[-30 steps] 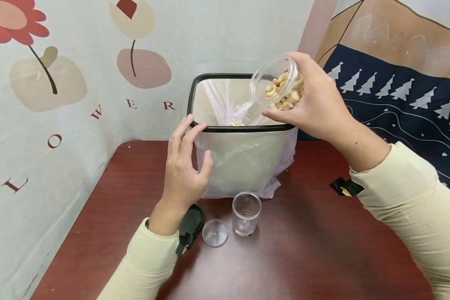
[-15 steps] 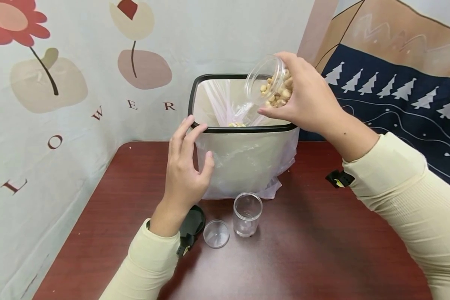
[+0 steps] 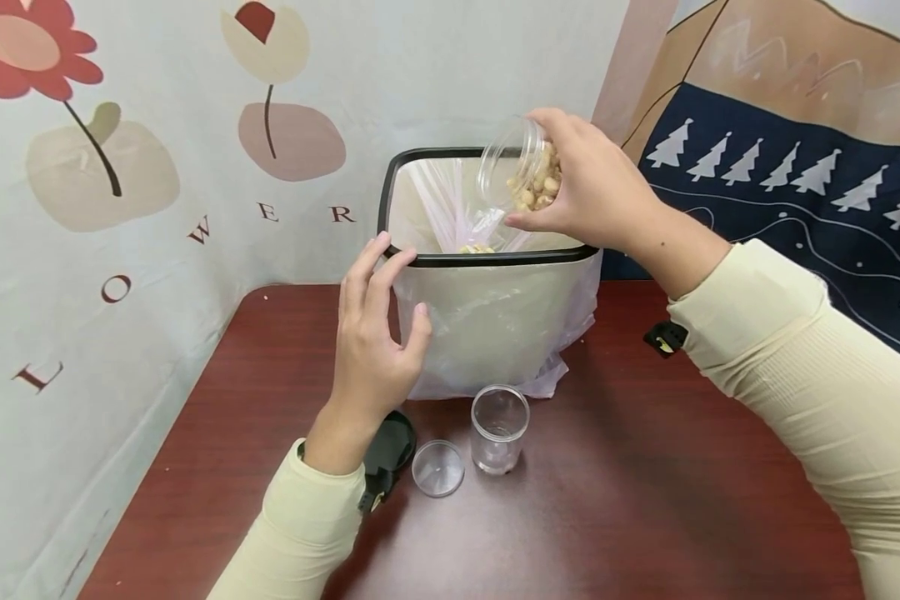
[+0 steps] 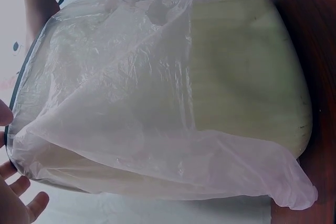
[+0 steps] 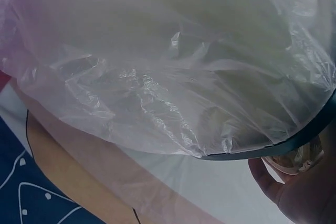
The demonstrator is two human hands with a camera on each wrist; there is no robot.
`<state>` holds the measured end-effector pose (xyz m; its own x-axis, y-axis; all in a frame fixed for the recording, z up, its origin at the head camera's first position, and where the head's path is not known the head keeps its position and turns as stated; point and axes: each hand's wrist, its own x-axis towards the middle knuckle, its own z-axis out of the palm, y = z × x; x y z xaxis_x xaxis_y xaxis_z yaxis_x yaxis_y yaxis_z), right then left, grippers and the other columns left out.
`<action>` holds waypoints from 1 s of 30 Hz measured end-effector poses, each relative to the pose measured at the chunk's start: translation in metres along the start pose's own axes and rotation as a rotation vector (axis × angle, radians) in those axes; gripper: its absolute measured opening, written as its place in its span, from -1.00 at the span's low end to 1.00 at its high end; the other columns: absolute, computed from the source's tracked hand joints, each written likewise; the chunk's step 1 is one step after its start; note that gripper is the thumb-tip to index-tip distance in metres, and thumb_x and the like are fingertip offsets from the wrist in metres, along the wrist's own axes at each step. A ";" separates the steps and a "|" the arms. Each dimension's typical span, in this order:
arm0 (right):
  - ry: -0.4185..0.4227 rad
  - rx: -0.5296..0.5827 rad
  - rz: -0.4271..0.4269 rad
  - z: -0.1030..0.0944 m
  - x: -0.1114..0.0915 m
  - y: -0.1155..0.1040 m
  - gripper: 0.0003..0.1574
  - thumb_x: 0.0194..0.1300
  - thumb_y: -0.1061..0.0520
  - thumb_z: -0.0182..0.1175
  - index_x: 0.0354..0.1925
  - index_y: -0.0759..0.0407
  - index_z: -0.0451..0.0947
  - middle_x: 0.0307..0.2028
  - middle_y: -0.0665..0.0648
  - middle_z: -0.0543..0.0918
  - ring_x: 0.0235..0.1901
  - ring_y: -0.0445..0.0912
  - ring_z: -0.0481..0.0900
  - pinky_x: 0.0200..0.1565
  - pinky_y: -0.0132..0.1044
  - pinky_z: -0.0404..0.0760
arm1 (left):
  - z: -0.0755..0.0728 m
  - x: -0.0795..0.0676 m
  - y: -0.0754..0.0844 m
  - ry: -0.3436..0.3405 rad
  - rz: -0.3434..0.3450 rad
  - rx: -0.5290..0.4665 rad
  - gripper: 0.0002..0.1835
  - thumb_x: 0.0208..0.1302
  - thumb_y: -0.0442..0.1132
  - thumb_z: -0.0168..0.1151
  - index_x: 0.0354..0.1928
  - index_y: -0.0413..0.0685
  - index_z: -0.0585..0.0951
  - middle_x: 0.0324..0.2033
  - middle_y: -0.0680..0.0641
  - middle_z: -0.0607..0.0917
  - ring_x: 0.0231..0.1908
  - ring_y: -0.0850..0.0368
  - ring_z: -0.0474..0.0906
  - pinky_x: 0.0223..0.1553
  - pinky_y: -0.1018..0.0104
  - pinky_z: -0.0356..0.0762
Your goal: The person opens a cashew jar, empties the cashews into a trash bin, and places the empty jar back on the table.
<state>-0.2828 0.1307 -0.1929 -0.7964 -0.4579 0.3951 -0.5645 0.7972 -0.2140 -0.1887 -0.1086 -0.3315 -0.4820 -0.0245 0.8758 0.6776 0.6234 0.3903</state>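
Note:
In the head view my right hand grips a clear jar, tilted on its side with the mouth facing left over the bin. Cashews lie against its lower side. The beige trash bin has a black rim and is lined with a thin pinkish plastic bag. A few pale yellow pieces show inside, just above the front rim. My left hand touches the bin's left front corner with its fingertips, thumb apart. From the right wrist, the jar's base shows behind the rim.
A second clear jar stands upright and uncovered in front of the bin. Beside it a round clear lid lies flat on the dark red table. Printed cloths hang behind, one with flowers, one with trees.
My right hand has moved left with the jar, farther over the bin, and its mouth has turned more to the left. The left hand has stayed at the rim.

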 end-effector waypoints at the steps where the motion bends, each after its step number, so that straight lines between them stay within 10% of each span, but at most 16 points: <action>1: -0.008 -0.004 0.000 0.000 0.001 0.000 0.31 -0.02 -0.26 0.50 0.51 0.11 0.07 0.30 0.27 0.42 0.28 0.13 0.39 0.33 0.13 0.37 | 0.000 0.000 0.000 0.001 0.001 0.003 -0.46 0.21 -0.27 0.09 0.28 -0.14 0.49 0.36 -0.22 0.41 0.41 -0.12 0.28 0.41 0.02 0.26; 30: -0.126 -0.059 -0.007 0.010 0.025 0.016 0.34 0.00 -0.29 0.48 0.55 -0.03 0.00 0.42 0.27 0.32 0.40 0.23 0.28 0.35 0.26 0.28 | 0.000 -0.001 -0.001 0.005 -0.001 0.011 -0.46 0.21 -0.29 0.09 0.28 -0.13 0.51 0.37 -0.20 0.41 0.39 -0.11 0.30 0.32 0.03 0.34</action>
<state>-0.3138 0.1283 -0.1953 -0.8154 -0.5066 0.2801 -0.5595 0.8139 -0.1568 -0.1889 -0.1093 -0.3332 -0.4801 -0.0288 0.8767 0.6710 0.6317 0.3882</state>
